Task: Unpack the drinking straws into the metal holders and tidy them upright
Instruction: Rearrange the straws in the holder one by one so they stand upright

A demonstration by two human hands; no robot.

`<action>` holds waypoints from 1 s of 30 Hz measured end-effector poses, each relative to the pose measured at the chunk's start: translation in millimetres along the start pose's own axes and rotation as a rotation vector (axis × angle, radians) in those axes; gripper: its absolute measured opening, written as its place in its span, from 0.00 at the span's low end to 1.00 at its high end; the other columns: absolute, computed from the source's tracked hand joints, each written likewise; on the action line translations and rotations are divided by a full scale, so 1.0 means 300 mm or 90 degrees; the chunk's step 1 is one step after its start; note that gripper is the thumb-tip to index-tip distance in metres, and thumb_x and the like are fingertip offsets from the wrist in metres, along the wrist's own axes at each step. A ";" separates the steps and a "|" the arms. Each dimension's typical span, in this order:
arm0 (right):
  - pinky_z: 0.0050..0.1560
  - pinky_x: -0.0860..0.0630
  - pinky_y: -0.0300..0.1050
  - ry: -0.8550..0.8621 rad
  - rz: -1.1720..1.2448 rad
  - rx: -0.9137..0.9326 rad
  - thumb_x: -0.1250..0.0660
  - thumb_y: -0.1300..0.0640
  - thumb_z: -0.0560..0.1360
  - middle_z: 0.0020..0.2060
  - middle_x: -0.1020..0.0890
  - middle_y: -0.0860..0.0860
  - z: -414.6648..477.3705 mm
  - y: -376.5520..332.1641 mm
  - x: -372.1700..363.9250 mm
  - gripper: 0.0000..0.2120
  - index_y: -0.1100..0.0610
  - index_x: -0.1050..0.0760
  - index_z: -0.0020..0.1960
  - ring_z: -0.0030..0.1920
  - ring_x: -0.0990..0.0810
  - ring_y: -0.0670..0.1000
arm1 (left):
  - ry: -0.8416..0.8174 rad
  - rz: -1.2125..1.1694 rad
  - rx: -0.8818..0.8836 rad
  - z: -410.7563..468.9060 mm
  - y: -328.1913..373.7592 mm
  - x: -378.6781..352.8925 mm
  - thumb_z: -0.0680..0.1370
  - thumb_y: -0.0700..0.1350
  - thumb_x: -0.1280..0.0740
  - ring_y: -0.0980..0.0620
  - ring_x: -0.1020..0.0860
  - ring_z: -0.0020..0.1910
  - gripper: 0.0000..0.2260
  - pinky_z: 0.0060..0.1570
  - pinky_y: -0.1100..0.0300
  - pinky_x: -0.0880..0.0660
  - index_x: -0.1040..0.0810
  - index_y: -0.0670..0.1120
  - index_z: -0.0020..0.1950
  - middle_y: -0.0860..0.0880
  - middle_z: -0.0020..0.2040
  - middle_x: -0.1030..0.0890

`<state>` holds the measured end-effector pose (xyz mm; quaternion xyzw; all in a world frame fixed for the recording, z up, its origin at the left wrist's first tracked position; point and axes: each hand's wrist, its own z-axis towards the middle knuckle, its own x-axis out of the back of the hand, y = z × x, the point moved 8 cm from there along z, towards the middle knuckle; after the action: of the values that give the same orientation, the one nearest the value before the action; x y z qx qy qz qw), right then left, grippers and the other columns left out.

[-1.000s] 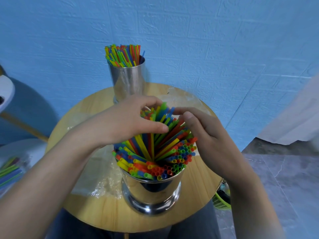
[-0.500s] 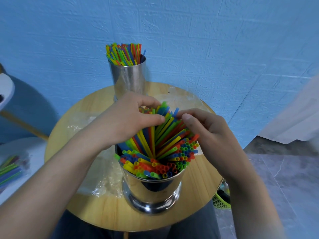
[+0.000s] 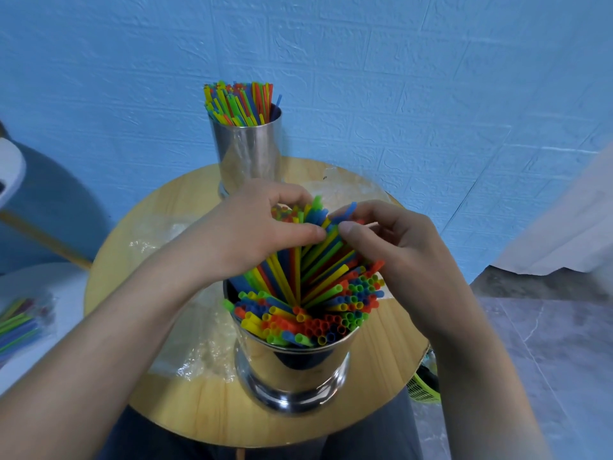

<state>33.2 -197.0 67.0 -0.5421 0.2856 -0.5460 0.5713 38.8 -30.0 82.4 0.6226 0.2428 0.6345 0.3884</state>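
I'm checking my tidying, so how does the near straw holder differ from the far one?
In the near holder the straws fan out and lean; in the far holder they stand fairly upright. The left hand and right hand grip the near holder's straws; the far holder is untouched. Both are shiny metal, holding multicoloured straws.

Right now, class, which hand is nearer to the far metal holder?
Left. The left hand sits just in front of the far metal holder; the right hand lies further right, on the straws in the near holder.
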 end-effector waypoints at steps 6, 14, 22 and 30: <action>0.51 0.20 0.64 0.030 0.002 0.035 0.30 0.53 0.76 0.42 0.16 0.52 0.013 -0.020 0.001 0.04 0.48 0.16 0.47 0.47 0.19 0.61 | -0.008 0.001 -0.013 -0.004 0.008 0.002 0.74 0.49 0.24 0.58 0.18 0.46 0.06 0.44 0.68 0.26 0.15 0.53 0.50 0.54 0.44 0.14; 0.43 0.23 0.47 0.086 0.053 0.097 0.27 0.57 0.78 0.39 0.17 0.48 -0.004 -0.077 0.021 0.02 0.53 0.17 0.47 0.42 0.20 0.49 | 0.059 0.044 -0.139 -0.027 0.105 0.030 0.72 0.56 0.25 0.61 0.22 0.56 0.06 0.59 0.61 0.28 0.16 0.59 0.47 0.59 0.53 0.19; 0.37 0.25 0.36 0.130 0.011 0.086 0.27 0.62 0.78 0.40 0.17 0.52 -0.016 -0.066 0.036 0.09 0.50 0.21 0.54 0.38 0.21 0.50 | 0.143 0.037 -0.146 -0.033 0.121 0.072 0.76 0.48 0.25 0.68 0.21 0.50 0.09 0.52 0.76 0.32 0.22 0.61 0.45 0.67 0.43 0.18; 0.44 0.21 0.47 0.111 -0.111 0.083 0.33 0.53 0.83 0.45 0.15 0.43 -0.021 -0.056 0.023 0.08 0.44 0.16 0.53 0.46 0.17 0.48 | 0.175 0.045 -0.198 -0.051 0.146 0.076 0.78 0.45 0.27 0.65 0.19 0.49 0.15 0.54 0.71 0.29 0.21 0.63 0.59 0.63 0.43 0.17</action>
<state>23.8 -202.4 82.8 -0.4772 0.2497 -0.6561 0.5287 17.4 -34.5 129.1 0.4710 0.1709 0.7563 0.4207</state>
